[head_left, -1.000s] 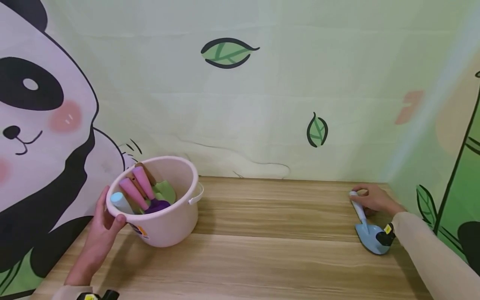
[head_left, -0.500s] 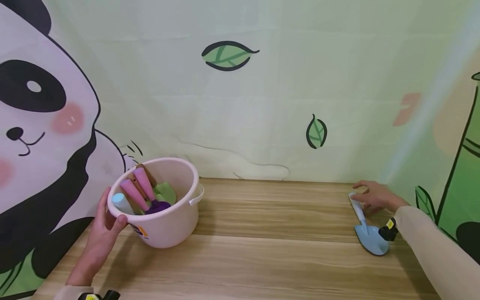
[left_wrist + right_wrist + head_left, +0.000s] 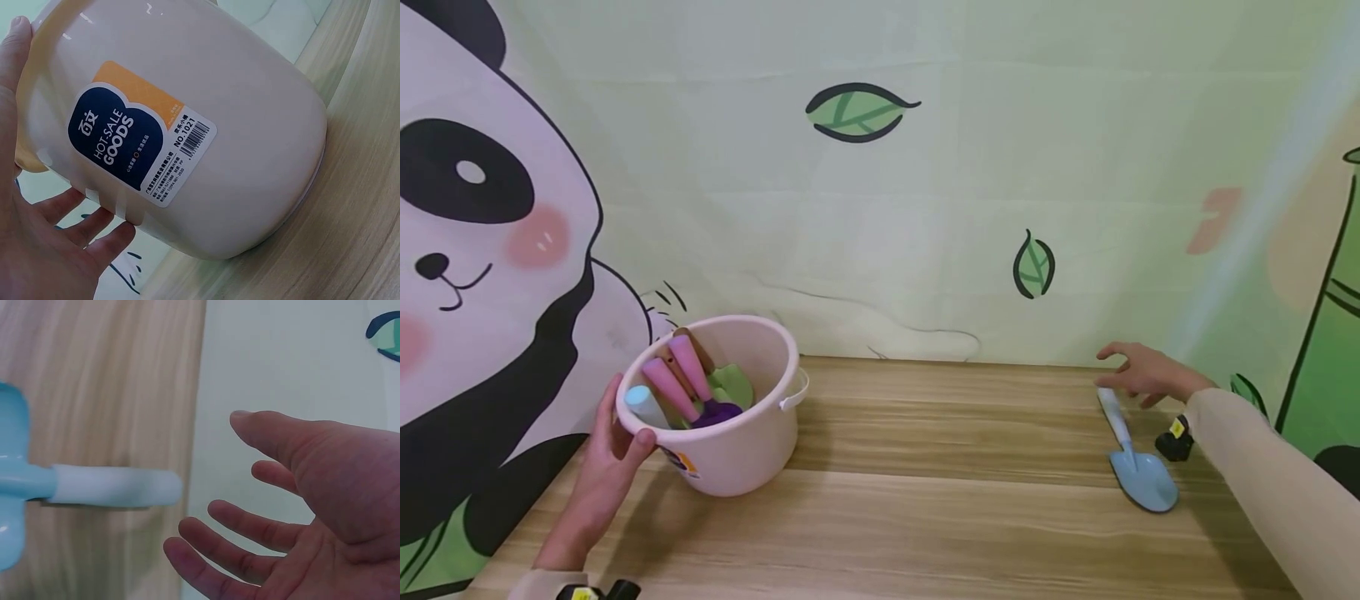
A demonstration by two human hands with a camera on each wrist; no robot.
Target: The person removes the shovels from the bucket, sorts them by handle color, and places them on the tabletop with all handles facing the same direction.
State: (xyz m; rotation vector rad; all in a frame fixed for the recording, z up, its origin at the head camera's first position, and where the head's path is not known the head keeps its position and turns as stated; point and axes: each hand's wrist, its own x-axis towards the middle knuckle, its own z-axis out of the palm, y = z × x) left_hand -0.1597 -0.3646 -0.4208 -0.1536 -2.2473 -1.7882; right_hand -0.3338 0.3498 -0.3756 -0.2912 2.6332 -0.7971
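Left: the left hand (image 3: pixel 598 471) grips the pail (image 3: pixel 730 417) at its near-left side — thumb hooked over the rim, fingers spread against the wall below, as the left wrist view shows beside the printed label (image 3: pixel 134 150). The pail stands upright at the far left of the counter (image 3: pixel 925 508), near the panda backdrop (image 3: pixel 490 208). Inside it lean several toy tools: two pink handles (image 3: pixel 681 379), a pale blue handle (image 3: pixel 642 404), a brown one behind, with green and purple blades lower down.

Right: a blue trowel (image 3: pixel 1131 454) lies flat on the counter, white handle pointing far, blade near. The right hand (image 3: pixel 1150 379) hovers just above the handle's far end, fingers loosely spread and holding nothing; the right wrist view shows a clear gap between fingertips (image 3: pixel 187 544) and handle (image 3: pixel 115 486).

Judged from this, a good pickup calls for lowering the hand onto the handle's middle, closing thumb against fingers there, and lifting level — the blade end looks the heavier and may dip. The left hand's hold should keep the pail from sliding or tipping.
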